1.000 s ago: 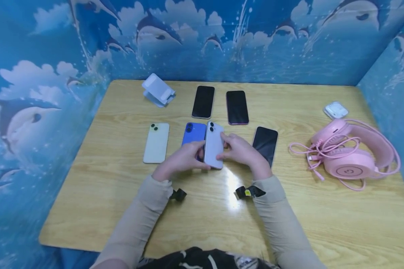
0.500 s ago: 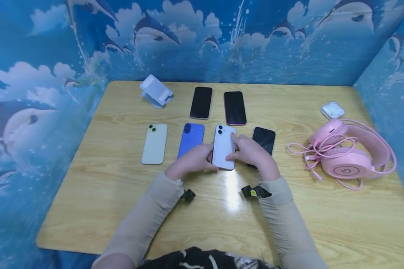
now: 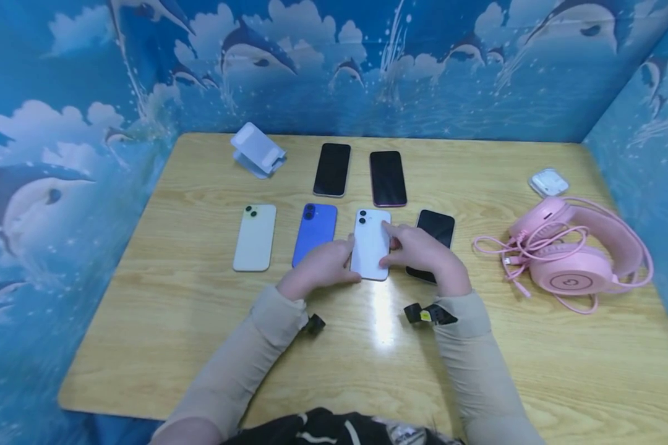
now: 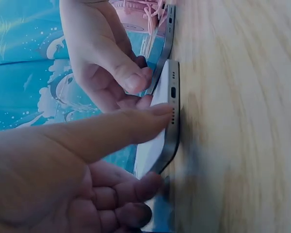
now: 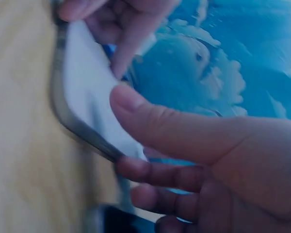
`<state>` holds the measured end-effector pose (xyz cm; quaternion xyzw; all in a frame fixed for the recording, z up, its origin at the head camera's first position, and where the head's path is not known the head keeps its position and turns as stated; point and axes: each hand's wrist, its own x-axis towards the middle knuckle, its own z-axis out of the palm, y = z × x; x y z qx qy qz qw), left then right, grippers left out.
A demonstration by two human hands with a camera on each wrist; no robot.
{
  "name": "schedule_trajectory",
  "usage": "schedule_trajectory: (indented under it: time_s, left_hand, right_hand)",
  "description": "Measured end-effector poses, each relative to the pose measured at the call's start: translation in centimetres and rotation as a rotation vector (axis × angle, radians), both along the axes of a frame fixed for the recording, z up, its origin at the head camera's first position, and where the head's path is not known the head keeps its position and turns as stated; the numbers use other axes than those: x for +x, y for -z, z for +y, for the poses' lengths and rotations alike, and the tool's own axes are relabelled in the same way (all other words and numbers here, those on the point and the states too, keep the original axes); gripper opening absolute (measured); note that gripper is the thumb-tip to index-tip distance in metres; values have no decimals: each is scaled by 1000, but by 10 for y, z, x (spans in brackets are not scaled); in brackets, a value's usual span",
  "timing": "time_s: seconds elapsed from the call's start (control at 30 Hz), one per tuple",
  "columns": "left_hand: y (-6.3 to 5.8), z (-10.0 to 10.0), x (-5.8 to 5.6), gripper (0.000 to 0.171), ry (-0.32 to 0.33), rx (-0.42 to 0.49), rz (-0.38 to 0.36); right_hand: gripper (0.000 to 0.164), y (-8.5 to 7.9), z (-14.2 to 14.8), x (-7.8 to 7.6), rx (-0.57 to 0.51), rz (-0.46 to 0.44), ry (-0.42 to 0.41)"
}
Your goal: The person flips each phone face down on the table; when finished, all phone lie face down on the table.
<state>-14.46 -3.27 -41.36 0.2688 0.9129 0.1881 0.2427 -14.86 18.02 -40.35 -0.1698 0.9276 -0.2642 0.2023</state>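
A white smartphone [image 3: 370,244] lies back up with two camera lenses showing, between my hands in the head view. My left hand [image 3: 323,262] grips its left side, the thumb [image 4: 150,119] pressing on the bottom edge by the charging port. At the opposite side, my right hand [image 3: 420,250] holds the long edge, with thumb [image 5: 136,104] over the back and curled fingers at the rim. A blue smartphone [image 3: 315,232] lies just left, partly covered by my left hand. Under my right hand, a dark-screened smartphone [image 3: 436,228] is partly hidden.
A pale green smartphone [image 3: 255,238] lies at left. Behind are two black-screened smartphones, one [image 3: 332,170] left of the other [image 3: 388,178], and a white folding stand [image 3: 258,150]. Pink headphones [image 3: 579,253] with a coiled cable and a small white case [image 3: 548,182] occupy the right side.
Both hands have moved the white smartphone rightward, away from the blue one it overlapped. Over the last half second it has shifted only slightly and looks straighter.
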Motion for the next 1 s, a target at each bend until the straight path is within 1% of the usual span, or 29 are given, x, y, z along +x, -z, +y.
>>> schedule_trajectory:
  time_s: [0.07, 0.17, 0.3, 0.4, 0.5, 0.57, 0.7, 0.83, 1.0]
  left_hand:
    - [-2, 2, 2, 93, -4, 5, 2]
    - [-4, 7, 3, 89, 9, 26, 20]
    - [-4, 19, 4, 85, 70, 40, 62]
    - [-2, 31, 3, 83, 115, 49, 76]
    - [1, 45, 4, 82, 148, 60, 51]
    - [3, 54, 5, 82, 172, 56, 47]
    - [5, 70, 8, 82, 203, 43, 52]
    - [7, 83, 11, 84, 187, 21, 90]
    - [11, 93, 15, 86, 119, -54, 154]
  right_hand:
    - [82, -3, 9, 1, -34, 9, 4]
    - [79, -8, 27, 2, -49, 30, 39]
    - [79, -8, 54, 4, -23, 45, 113]
    - [80, -5, 69, 7, 7, 57, 173]
    - [82, -3, 79, 9, 30, 68, 233]
    - [84, -2, 84, 10, 33, 71, 261]
    - [87, 0, 92, 10, 22, 70, 295]
    - [92, 3, 96, 8, 22, 57, 299]
    - [94, 6, 97, 4, 28, 35, 300]
